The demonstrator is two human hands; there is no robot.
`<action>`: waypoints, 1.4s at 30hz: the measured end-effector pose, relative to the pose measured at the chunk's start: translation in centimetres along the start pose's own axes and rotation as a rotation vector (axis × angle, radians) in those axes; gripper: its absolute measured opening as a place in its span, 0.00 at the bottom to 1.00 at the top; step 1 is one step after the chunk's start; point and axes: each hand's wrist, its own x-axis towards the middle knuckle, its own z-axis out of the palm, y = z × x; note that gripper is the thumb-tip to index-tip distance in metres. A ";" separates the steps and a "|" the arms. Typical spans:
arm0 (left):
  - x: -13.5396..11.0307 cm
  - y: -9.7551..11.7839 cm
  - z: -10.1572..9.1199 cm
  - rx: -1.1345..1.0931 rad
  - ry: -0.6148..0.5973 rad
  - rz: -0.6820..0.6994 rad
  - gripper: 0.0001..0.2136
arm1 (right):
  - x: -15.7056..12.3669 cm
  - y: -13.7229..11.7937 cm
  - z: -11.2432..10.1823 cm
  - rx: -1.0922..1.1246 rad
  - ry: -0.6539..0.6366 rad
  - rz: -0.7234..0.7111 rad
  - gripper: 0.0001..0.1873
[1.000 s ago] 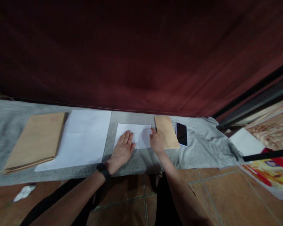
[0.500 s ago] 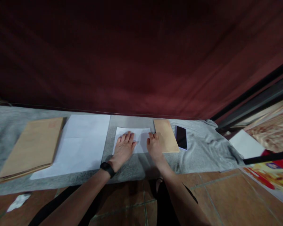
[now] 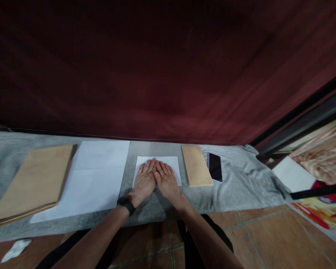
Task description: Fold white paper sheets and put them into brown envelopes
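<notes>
My left hand (image 3: 143, 181) and my right hand (image 3: 165, 180) lie flat side by side on a small folded white sheet (image 3: 173, 164), fingers stretched out and touching at the tips. The sheet rests on a grey cloth (image 3: 240, 179) spread over the floor. A black watch band sits on my left wrist. Right of the sheet lies a small brown envelope (image 3: 196, 170), apart from my right hand. A large white sheet of paper (image 3: 92, 175) lies to the left of my left hand.
A dark phone (image 3: 215, 167) lies beside the small envelope. A stack of large brown envelopes (image 3: 30, 181) sits at the far left. A dark red curtain (image 3: 168, 74) hangs behind the cloth. A crumpled paper scrap (image 3: 15, 249) lies on the tiled floor.
My right hand has left the sheet's right edge by the envelope and moved left, now lying flat beside my left hand. My left hand stayed pressed on the sheet.
</notes>
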 end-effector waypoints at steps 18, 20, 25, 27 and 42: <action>0.9 -0.5 0.9 -0.046 0.090 -0.096 0.27 | 2.2 0.6 0.9 -0.137 0.067 0.126 0.26; 1.0 -0.6 0.9 -0.051 0.099 -0.147 0.28 | 2.1 1.1 0.9 -0.152 0.082 0.134 0.27; 0.7 -1.7 0.7 -0.050 0.119 -0.223 0.29 | 1.7 2.0 0.8 -0.192 0.127 0.153 0.29; 0.3 -2.1 0.6 -0.045 0.137 -0.233 0.29 | 1.5 2.3 0.7 -0.205 0.140 0.152 0.29; -0.4 -2.1 0.4 0.049 0.155 -0.272 0.30 | 0.3 4.4 1.5 -0.366 0.266 0.059 0.29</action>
